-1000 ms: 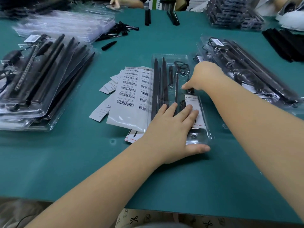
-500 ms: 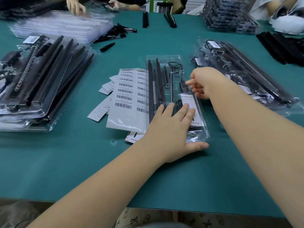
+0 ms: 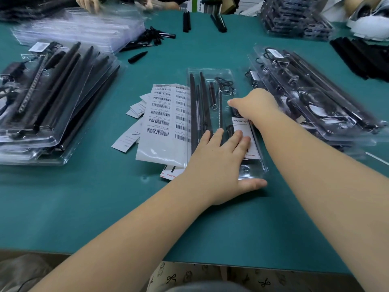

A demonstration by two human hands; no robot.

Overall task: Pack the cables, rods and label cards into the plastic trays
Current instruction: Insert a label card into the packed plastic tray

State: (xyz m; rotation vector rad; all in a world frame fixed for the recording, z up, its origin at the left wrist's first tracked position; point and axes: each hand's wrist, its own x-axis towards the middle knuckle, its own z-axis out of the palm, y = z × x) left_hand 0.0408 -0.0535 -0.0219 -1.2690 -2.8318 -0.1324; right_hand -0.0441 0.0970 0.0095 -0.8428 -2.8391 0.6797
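Green desk [image 3: 84, 207], tray [image 3: 229, 72] sits dead centre: it's pinned flat by the left hand [image 3: 219, 165], fingers straight, while the right hand [image 3: 255, 104] has been brought back down, fingers curled onto the label card [image 3: 242, 127], so seating looks nearly done

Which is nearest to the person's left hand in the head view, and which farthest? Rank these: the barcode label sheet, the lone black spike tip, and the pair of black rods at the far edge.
From the left hand:
1. Barcode label sheet, just to its left.
2. Lone black spike tip, farther back and left.
3. Pair of black rods, at the table's far edge.
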